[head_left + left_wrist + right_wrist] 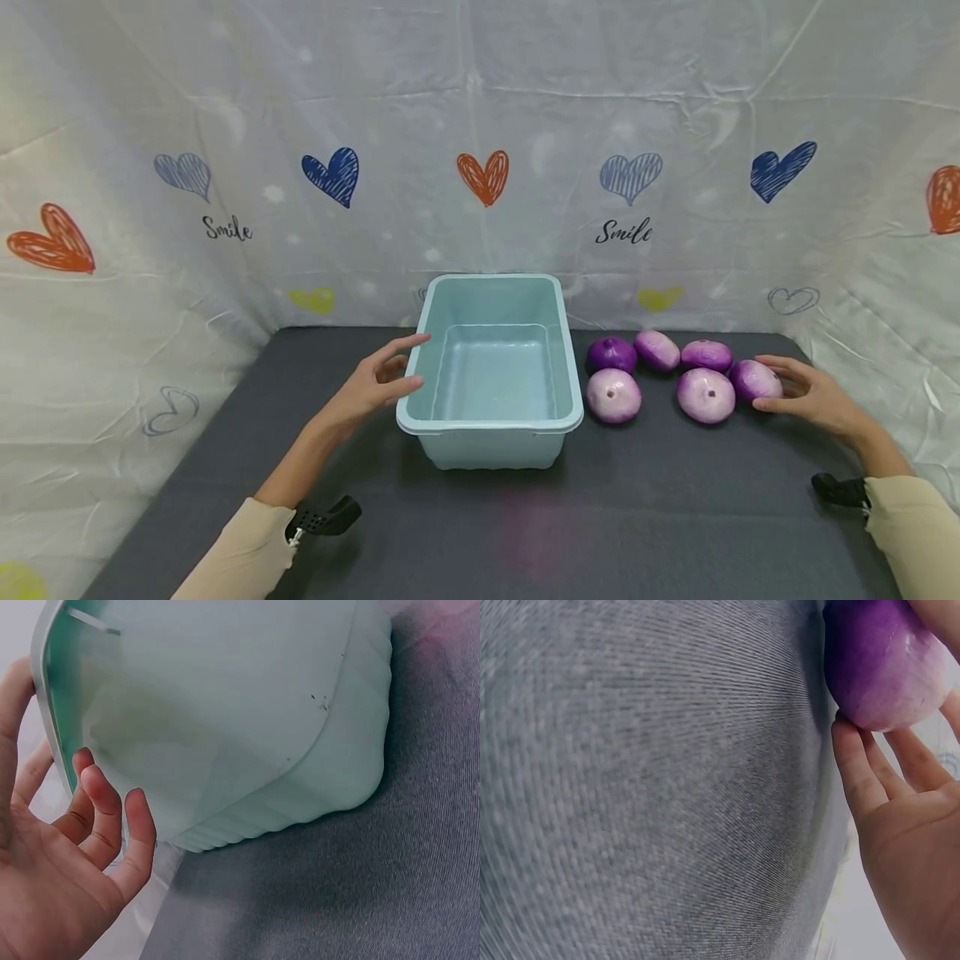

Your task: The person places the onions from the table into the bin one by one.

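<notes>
A pale blue-green plastic bin (491, 450) stands on the dark cloth, and its inside shows bare. My left hand (378, 379) is at the bin's left rim, fingers loosely bent; in the left wrist view the hand (67, 870) has one or two fingertips reaching the rim, the others apart from the wall. At the right, my right hand (813, 400) holds the rightmost purple onion (756, 381) between thumb and fingers. Up close, fingertips touch the underside of that purple-and-white onion (885, 667). The onion appears to be at table level.
Several more purple onions lie right of the bin, among them a dark purple one (611, 354) and a paler one (705, 396). A dark grey cloth (637, 517) covers the table. Behind hangs a white curtain (405, 233) printed with hearts. Each wrist wears a black camera strap (326, 518).
</notes>
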Tool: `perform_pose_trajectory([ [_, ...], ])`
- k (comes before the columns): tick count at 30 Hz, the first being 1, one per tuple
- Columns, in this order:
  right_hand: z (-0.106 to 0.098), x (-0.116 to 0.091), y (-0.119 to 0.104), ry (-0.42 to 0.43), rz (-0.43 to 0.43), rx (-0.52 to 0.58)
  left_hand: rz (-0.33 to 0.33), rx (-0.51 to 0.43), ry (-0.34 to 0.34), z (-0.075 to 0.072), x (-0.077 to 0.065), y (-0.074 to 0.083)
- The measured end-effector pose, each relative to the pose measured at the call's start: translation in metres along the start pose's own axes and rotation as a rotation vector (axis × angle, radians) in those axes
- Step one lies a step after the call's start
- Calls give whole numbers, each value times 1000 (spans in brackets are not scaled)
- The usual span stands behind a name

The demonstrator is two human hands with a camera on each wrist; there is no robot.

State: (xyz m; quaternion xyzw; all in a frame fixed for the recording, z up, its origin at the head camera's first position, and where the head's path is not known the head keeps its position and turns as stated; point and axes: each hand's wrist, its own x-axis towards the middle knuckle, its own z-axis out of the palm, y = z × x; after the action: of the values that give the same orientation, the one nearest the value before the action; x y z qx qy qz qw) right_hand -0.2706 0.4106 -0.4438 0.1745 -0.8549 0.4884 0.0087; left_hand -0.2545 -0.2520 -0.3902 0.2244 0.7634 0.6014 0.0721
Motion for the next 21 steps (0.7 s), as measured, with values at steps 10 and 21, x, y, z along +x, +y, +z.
perform_pose_trajectory([
  [10,-7,-9,-3,83,-10,117,67,88,42,2,2,1],
  [21,-2,-5,-22,134,22,156,59,113,66,2,0,-2],
])
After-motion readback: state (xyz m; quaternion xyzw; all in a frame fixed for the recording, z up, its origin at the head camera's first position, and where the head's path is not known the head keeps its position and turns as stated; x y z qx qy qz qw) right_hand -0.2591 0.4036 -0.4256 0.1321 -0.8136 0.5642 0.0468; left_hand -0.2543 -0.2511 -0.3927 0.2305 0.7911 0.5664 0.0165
